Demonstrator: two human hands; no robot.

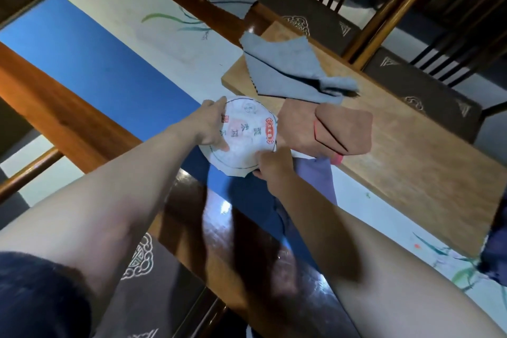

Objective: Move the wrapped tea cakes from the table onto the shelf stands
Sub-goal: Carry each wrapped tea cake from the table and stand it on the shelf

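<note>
White paper printed with red characters wraps the tea cake (pixel 241 134), and you have it in both hands above the near edge of the desk (pixel 411 173). Your left hand (pixel 207 126) curls over its left rim, fingers across the face; your right hand (pixel 270 166) pinches the lower right edge, so each grip is closed on the cake. It seems you are at the pick-up step, with the cake lifted or just leaving the blue runner (pixel 109 74). No shelf stand is in view, so next you would need to turn toward the shelf, keeping the disc level and the loose paper folds tucked. The grey cloth (pixel 288 71) and brown cloth (pixel 329 126) lie just beyond it.
</note>
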